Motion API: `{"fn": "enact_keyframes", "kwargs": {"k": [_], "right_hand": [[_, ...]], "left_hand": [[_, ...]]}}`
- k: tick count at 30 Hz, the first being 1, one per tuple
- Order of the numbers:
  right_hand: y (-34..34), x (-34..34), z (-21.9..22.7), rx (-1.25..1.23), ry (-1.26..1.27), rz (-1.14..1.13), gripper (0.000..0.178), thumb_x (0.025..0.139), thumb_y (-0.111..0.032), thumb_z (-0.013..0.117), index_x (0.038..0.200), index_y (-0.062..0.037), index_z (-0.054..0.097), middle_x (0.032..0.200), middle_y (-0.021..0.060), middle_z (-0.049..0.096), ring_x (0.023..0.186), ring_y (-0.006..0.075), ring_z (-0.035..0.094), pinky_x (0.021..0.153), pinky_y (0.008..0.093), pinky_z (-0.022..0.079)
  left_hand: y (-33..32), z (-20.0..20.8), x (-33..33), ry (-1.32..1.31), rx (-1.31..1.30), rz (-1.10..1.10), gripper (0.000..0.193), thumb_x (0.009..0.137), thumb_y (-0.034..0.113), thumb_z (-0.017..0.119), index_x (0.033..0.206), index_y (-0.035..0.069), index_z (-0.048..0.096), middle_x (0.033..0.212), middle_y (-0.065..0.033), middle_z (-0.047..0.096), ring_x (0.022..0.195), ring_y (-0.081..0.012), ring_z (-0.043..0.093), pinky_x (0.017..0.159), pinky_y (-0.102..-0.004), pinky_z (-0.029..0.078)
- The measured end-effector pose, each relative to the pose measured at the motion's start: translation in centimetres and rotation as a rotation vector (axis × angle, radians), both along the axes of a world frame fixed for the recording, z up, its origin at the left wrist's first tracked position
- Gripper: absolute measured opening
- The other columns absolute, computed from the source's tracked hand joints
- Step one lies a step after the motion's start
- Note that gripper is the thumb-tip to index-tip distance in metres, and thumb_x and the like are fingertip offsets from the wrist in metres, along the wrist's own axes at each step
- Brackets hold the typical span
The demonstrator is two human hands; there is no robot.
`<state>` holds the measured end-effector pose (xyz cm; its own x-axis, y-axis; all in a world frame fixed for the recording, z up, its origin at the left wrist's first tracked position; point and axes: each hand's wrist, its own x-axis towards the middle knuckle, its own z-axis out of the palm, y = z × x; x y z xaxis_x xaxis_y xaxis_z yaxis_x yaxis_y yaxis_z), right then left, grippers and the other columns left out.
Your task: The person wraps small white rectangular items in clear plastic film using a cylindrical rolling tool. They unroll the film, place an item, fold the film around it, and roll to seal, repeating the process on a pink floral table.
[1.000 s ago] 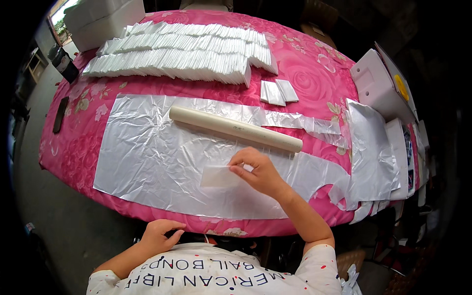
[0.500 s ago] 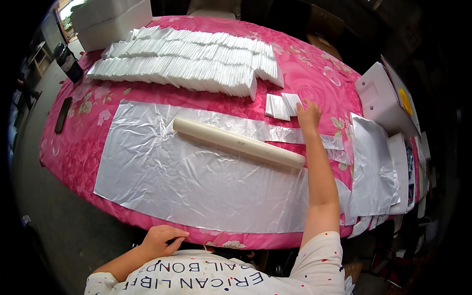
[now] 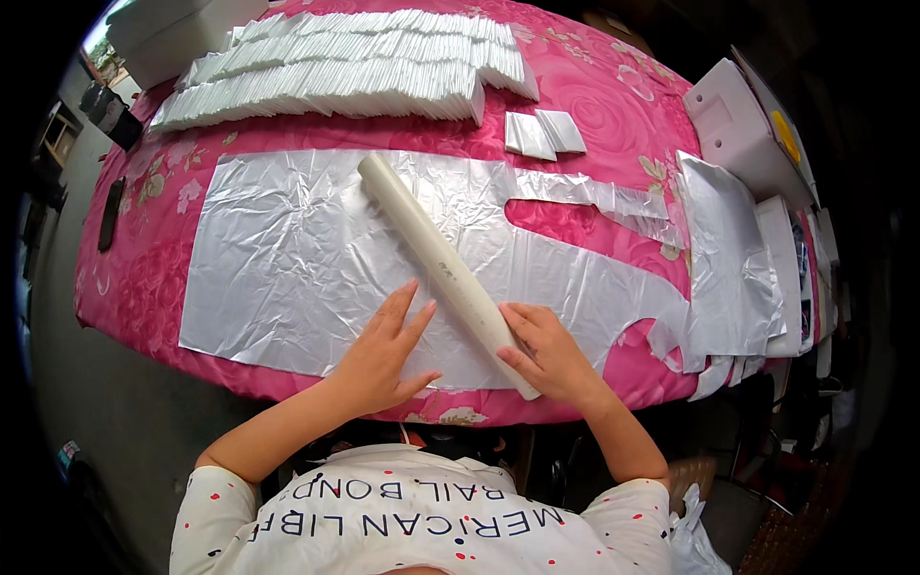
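A thin, translucent white plastic apron (image 3: 278, 259) lies spread across the table, its straps and cut-out curves toward the right. Diagonally over it rests a long off-white tube (image 3: 422, 235), its near end by the table's front edge. Against the right side of that tube's near part is my right hand (image 3: 551, 359), thumb and fingers apart and touching it, not wrapped round. My left hand (image 3: 379, 355) is left of the tube over the plastic, fingers spread, holding nothing. Beyond the straps sit a few small folded white packets (image 3: 532, 134).
Long rows of folded white packets (image 3: 326, 86) stand at the back. More plastic sheeting (image 3: 724, 259) lies at the right, near a white foam box (image 3: 743, 125). A dark bottle (image 3: 110, 115) and a dark bar-shaped object (image 3: 112, 213) are at the left, on a pink flowered tablecloth (image 3: 144, 307).
My right hand has come back from the small packets to the tube. The tube has turned from nearly crosswise to diagonal. My left hand has moved from the table edge over the plastic and spread.
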<state>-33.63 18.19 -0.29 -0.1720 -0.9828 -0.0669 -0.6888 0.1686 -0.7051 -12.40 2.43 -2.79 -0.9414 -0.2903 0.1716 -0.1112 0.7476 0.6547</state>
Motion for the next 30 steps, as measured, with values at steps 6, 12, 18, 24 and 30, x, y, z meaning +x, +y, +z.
{"fn": "enact_keyframes", "kwargs": {"k": [6,12,18,24,30], "right_hand": [[4.2,-2.4,-2.8,-0.025,0.378,-0.098,0.051,0.089,-0.027,0.051,0.132,-0.0015,0.042,0.141,0.0165,0.034,0.132,0.0333,0.029,0.107,0.0411,0.024],[12.0,-14.2,-5.8,-0.019,0.613,-0.563,0.048,0.090,-0.019,0.048,0.132,0.0015,0.040,0.140,0.0188,0.036,0.130,0.0346,0.033,0.107,0.0398,0.025],[14.4,-18.1,-6.8,0.016,0.773,-0.864,0.031,0.085,-0.012,0.053,0.113,0.0016,0.056,0.117,0.0178,0.056,0.112,0.0325,0.051,0.098,0.0397,0.036],[8.9,-11.0,-1.1,-0.138,0.804,-0.768,0.009,0.074,-0.005,0.063,0.081,-0.0033,0.058,0.088,0.0124,0.063,0.085,0.0296,0.059,0.080,0.0394,0.043],[4.4,-3.0,-0.2,-0.228,0.125,-0.599,0.034,0.083,-0.018,0.060,0.112,-0.0011,0.053,0.122,0.0159,0.053,0.115,0.0318,0.048,0.099,0.0382,0.035]], "left_hand": [[1.8,-1.8,-4.6,0.044,-0.139,0.014,0.092,0.073,0.043,0.068,0.142,0.003,0.021,0.146,-0.0300,0.003,0.134,-0.0479,0.009,0.108,-0.0503,0.017],[3.2,0.0,-5.8,-0.067,-0.158,-0.143,0.088,0.073,0.053,0.063,0.139,0.005,0.030,0.146,-0.0281,0.011,0.135,-0.0446,0.014,0.107,-0.0523,0.019],[4.0,0.3,-6.3,-0.047,-0.186,-0.195,0.084,0.074,0.055,0.061,0.135,0.004,0.036,0.146,-0.0251,0.016,0.135,-0.0423,0.016,0.106,-0.0525,0.021],[4.1,0.3,-6.8,-0.010,-0.179,-0.213,0.082,0.073,0.053,0.062,0.133,0.003,0.038,0.146,-0.0252,0.017,0.134,-0.0424,0.017,0.106,-0.0521,0.022],[4.2,0.1,-7.2,0.008,-0.168,-0.219,0.082,0.072,0.052,0.064,0.132,0.002,0.039,0.145,-0.0249,0.018,0.133,-0.0427,0.019,0.105,-0.0518,0.022]]}}
